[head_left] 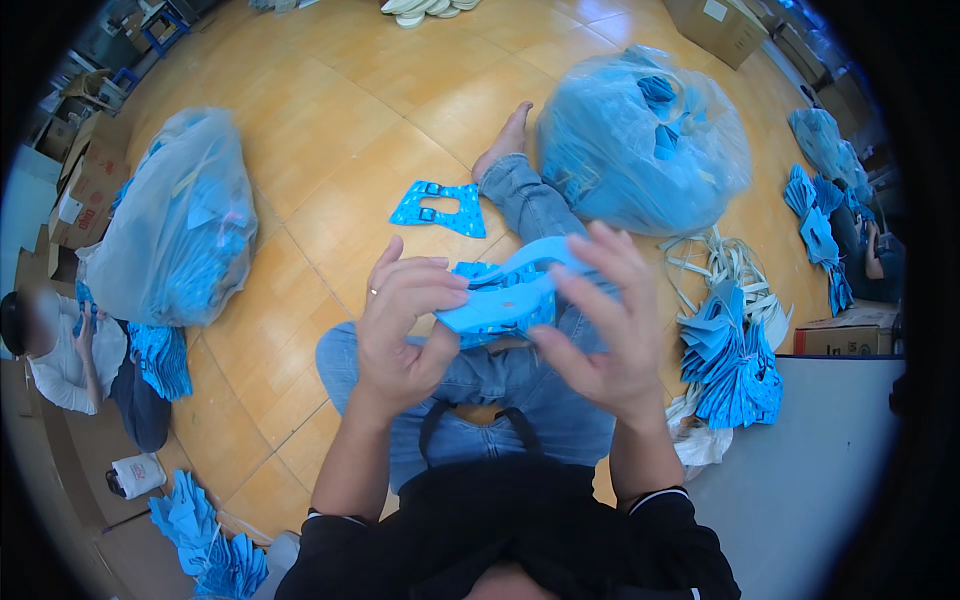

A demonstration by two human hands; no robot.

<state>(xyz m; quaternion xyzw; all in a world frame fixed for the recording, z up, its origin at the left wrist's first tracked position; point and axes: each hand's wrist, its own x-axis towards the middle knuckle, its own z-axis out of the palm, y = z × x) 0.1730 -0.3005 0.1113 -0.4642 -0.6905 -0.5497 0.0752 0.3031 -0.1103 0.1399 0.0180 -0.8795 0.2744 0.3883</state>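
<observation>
Blue sandal piece (505,295) sits up in front of the chest, above the lap, caught between both hands. Left hand (400,320), ring on one finger, is pinching its left edge, thumb underneath and fingers curled over the top. Right hand (600,330) is on the other end, fingers spread and bent around the curved strap, so both hands are grasping the same piece. Below it, a small stack of matching blue pieces (490,275) rests on the jeans-clad legs.

Out on the wooden floor (330,130), a flat blue cut-out with buckles (440,208) lies alone, just beside the outstretched leg. Big clear plastic bag (640,140) stuffed with blue parts stands near the bare foot, up right; a second bulging bag (175,220) stands well apart on the left. To the right, a heap of blue pieces (735,360) is piled with pale straps (730,262) tangled around it, and a brown cardboard box (845,338) sits just past that heap. More brown cartons (85,195) with red and white labels are stacked at the far left, behind the bag. Another carton (715,25) with a white label sits top right. A co-worker (70,350) is seated low left, blue pieces (160,360) beside them.
</observation>
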